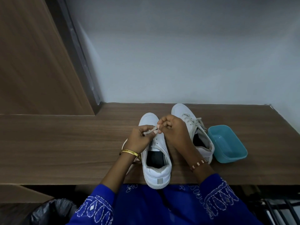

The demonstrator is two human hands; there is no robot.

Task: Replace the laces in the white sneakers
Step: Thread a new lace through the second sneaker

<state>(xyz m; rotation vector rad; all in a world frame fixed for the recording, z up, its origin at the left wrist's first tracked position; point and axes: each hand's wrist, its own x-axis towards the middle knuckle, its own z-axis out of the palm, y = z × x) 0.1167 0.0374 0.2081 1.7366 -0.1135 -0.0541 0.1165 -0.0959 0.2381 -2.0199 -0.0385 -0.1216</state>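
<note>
Over the near shoe (156, 153) on the counter (65, 143), both hands (left (140, 138), right (172, 129)) pinch one lace (150, 131); blue tub (227, 143) at 3 o'clock

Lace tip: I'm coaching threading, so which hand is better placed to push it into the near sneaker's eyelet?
Probably the left hand: it already pinches the lace near its tip, right above the sneaker. The right hand only steadies the end.

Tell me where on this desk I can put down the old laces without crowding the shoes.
The widest bare patch is the desk left of the near sneaker and left hand. A narrower strip lies behind the blue tub, toward the wall. It is crowded between the near sneaker, the far sneaker and the tub.
</note>
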